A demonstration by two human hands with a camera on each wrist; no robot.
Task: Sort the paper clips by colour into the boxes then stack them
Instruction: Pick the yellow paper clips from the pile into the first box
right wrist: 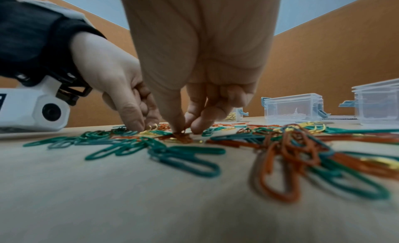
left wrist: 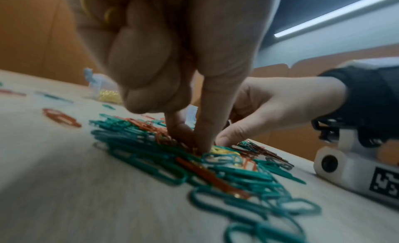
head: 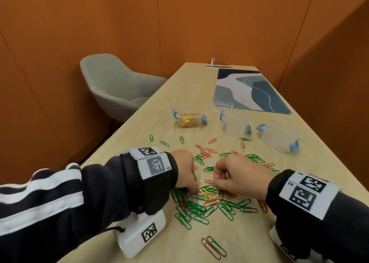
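Observation:
A heap of green, red and gold paper clips (head: pixel 201 205) covers the near part of the wooden table (head: pixel 139 135). My left hand (head: pixel 194 190) reaches down into the heap, thumb and index finger pinching a gold clip (head: pixel 204 191). In the left wrist view more gold clips (left wrist: pixel 108 13) show inside its curled fingers. My right hand (head: pixel 216 183) is beside it, fingers curled; its thumb and index tips (right wrist: pixel 178 125) pinch a clip in a red and gold tangle (right wrist: pixel 183 138). A clear box of gold clips (head: pixel 189 120) stands farther back.
Two empty clear boxes with blue latches (head: pixel 235 126) (head: pixel 279 137) stand at the back right, with a clear lid (head: pixel 222 106) behind them. A blue patterned mat (head: pixel 251 91) lies at the far end. A grey chair (head: pixel 115 87) stands left of the table.

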